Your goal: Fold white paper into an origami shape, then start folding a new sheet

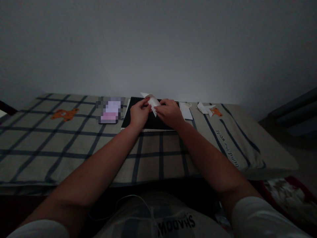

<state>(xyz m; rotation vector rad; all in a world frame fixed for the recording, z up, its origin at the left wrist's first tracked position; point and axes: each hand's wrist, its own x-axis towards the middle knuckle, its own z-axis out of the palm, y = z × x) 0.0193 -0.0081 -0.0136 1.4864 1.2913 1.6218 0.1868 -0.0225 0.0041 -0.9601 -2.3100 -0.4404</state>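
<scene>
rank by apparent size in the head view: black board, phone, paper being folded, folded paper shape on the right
1. black board
2. phone
3. paper being folded and folded paper shape look alike; hands partly hide the first.

Upside-down dark lettering, roughly "SHADOW", on near white shirt [173,224]; inverted dark script, not fully legible, along right side of grey checked fabric cover [226,145].

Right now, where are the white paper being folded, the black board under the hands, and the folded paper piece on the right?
white paper [153,101], head view, on its middle.
black board [155,123], head view, bare part near front edge.
folded paper piece [203,108], head view, its left flap.
</scene>
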